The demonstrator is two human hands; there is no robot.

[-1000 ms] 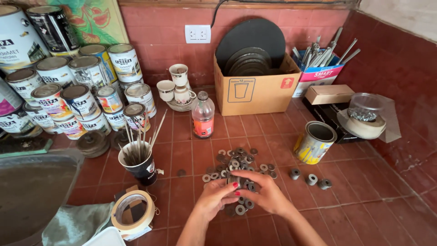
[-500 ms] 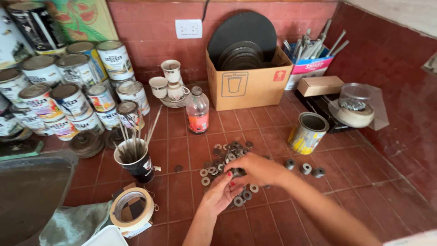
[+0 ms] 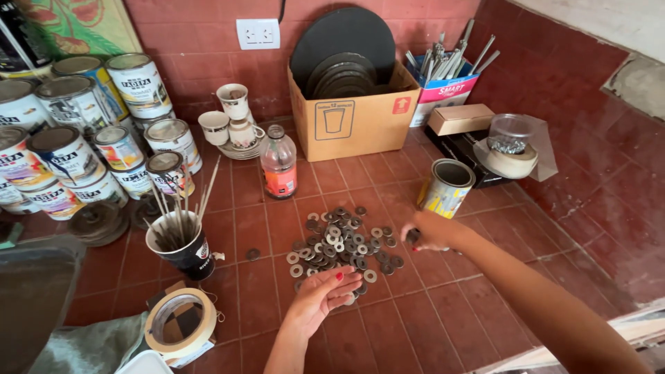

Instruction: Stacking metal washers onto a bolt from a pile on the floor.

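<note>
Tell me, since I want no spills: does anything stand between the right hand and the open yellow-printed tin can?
Nothing visible does. The right hand rests on the red tile counter just below the open yellow-printed tin can, with only bare tile between. The pile of metal washers lies off to its left, by the left hand.

washers (image 3: 338, 244) grey-silver | floor tiles (image 3: 415, 318) red | nails (image 3: 339, 275) red

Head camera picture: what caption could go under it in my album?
Two hands, left and right, sort a pile of metal washers on a red tiled floor.
</note>
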